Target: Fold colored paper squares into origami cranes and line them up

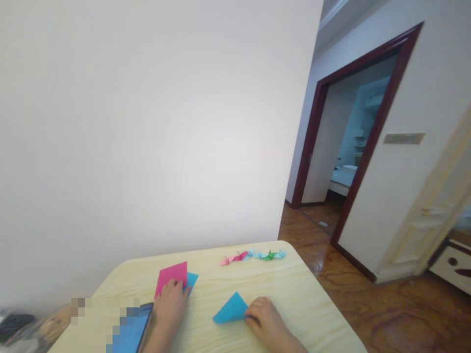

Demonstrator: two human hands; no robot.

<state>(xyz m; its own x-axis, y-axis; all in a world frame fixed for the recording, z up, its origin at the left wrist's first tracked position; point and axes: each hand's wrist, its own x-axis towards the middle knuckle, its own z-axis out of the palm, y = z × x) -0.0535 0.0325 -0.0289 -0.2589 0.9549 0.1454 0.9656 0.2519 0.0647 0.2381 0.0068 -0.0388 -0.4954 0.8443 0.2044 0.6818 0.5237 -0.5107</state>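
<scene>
My right hand (265, 315) pinches the right corner of a blue paper (231, 310) folded into a triangle, which lies flat on the pale wooden table (235, 279). My left hand (170, 302) rests with curled fingers on the lower edge of a pink paper sheet (171, 275) that lies over a blue sheet (191, 280). At the table's far edge several small folded paper cranes stand in a row, a pink one (232, 258) at the left, a green one (271, 255) further right.
A dark-framed tablet or phone (134, 326) lies at the table's near left. A plain white wall rises behind the table. To the right is a wooden floor (368, 304) and an open doorway with a dark red frame (371, 142).
</scene>
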